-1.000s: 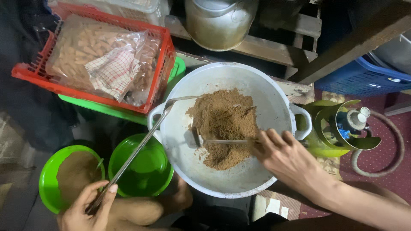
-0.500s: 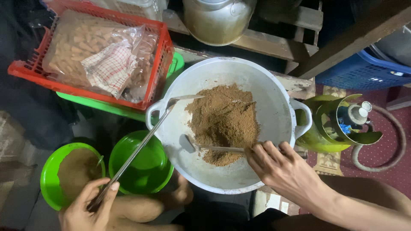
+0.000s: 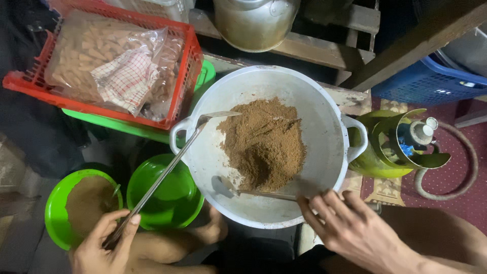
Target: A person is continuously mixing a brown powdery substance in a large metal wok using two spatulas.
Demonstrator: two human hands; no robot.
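Since the earlier frame our right hand [image 3: 355, 231] has drawn its spoon [image 3: 243, 190] to the brown powder's [image 3: 264, 142] near edge in the white pot [image 3: 324, 127]. Our left hand [image 3: 104, 243] grips the long spatula [image 3: 172, 167]; one green bowl [image 3: 56, 213] is filled, the other [image 3: 167, 190] empty, most powder remaining.

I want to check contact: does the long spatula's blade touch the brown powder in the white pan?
Apart: the head view shows bare pan between spatula blade and brown powder.

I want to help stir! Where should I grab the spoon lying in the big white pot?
Hold the spoon by its thin handle end near the pot's front rim, coming from the near side as the right hand does. Its bowl lies by the brown powder.
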